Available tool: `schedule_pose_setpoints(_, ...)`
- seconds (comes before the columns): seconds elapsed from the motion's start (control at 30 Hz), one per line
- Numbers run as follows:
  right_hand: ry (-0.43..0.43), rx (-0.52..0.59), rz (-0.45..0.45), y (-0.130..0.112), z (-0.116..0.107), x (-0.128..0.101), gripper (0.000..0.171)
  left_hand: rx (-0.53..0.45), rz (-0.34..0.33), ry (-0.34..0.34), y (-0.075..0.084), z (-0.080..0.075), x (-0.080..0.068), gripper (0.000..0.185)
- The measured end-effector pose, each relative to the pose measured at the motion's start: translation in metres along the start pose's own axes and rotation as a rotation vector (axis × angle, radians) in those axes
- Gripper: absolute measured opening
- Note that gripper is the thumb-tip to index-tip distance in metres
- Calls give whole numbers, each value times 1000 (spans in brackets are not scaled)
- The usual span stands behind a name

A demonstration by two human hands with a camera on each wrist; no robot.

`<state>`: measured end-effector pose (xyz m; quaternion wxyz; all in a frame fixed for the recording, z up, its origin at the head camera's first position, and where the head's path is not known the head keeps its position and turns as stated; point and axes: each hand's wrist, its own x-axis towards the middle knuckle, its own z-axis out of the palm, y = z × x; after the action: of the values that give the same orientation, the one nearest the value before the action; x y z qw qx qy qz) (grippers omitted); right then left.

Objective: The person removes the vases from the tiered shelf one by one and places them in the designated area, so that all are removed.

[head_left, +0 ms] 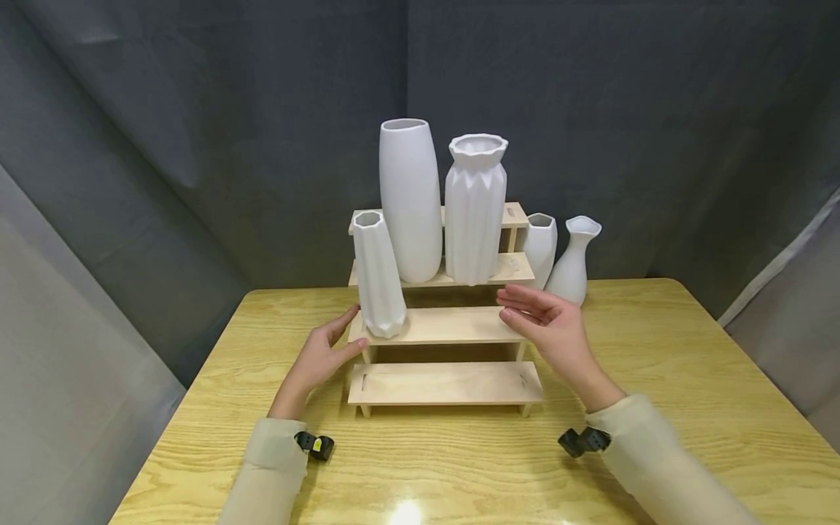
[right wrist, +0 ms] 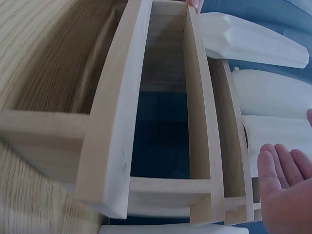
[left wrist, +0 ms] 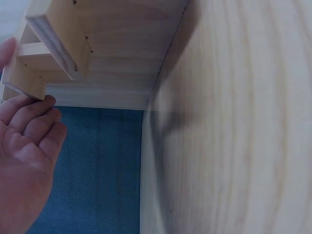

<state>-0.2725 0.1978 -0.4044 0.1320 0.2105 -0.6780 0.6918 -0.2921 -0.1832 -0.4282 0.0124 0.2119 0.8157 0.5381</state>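
In the head view, a stepped wooden display stand [head_left: 446, 384] stands on the table. A slim white fluted vase [head_left: 379, 277] stands at the left end of its second step from the bottom. My left hand [head_left: 320, 357] grips that step's left end, thumb at the front edge; the left wrist view shows the fingertips touching the wood. My right hand [head_left: 554, 328] hovers by the same step's right end, fingers extended, holding nothing. On the third step stand a tall smooth white vase [head_left: 412, 208] and a pleated white vase [head_left: 475, 219] with a zigzag rim.
Behind the stand's right side are a faceted white vase [head_left: 540, 251] and a narrow-necked white vase [head_left: 569, 273] with a flared mouth. A wood-grain table [head_left: 446, 467] lies under everything. Dark grey curtain [head_left: 623, 131] hangs behind. A dark wrist device [head_left: 315, 443] sits on each sleeve.
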Motion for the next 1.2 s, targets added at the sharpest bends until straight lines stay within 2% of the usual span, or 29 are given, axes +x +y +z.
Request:
schedule_pose_setpoints(0.27, -21, 21, 15, 1, 9, 0, 44, 1, 14, 0, -5, 0, 2, 69)
schedule_pose_setpoints(0.6, -20, 28, 72, -3, 22, 1, 48, 7, -11, -1, -6, 0, 1, 70)
schedule_pose_setpoints(0.83, -28, 37, 74, -4, 31, 4, 48, 13, 11, 6, -4, 0, 2, 69)
schedule_pose_setpoints(1.2, -69, 74, 62, -4, 47, 9, 49, 22, -4, 1, -2, 0, 1, 70)
